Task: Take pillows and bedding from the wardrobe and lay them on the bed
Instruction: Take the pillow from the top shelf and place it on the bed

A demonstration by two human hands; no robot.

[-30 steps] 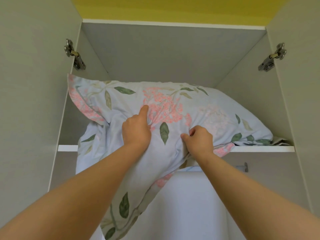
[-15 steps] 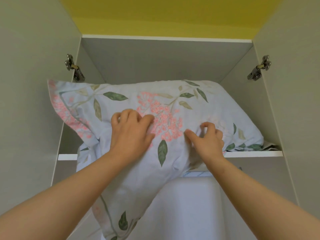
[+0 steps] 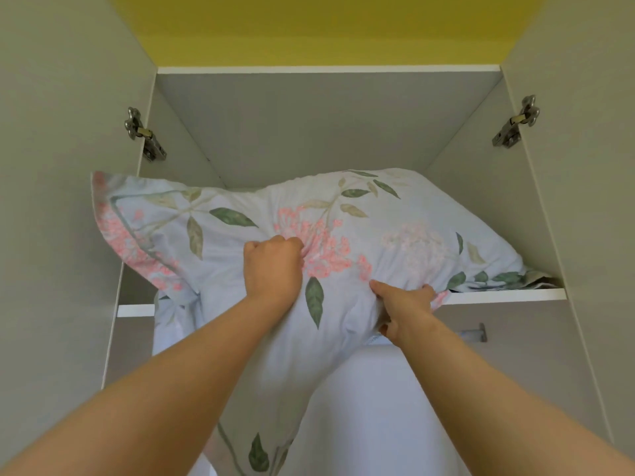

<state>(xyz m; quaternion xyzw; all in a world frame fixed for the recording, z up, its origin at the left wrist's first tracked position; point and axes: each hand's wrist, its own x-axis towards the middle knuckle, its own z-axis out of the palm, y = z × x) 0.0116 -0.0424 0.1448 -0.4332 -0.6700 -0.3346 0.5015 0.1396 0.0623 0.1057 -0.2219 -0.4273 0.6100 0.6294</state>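
Head view: a flowery pillow (image 3: 395,235) sits on the top shelf (image 3: 508,294) of the wardrobe (image 3: 326,125), its front part hanging over the edge. The left hand (image 3: 273,266) bunches the cloth in a fist. The right hand (image 3: 400,309) grips the pillow's lower edge.

No text seems readable anywhere in view.
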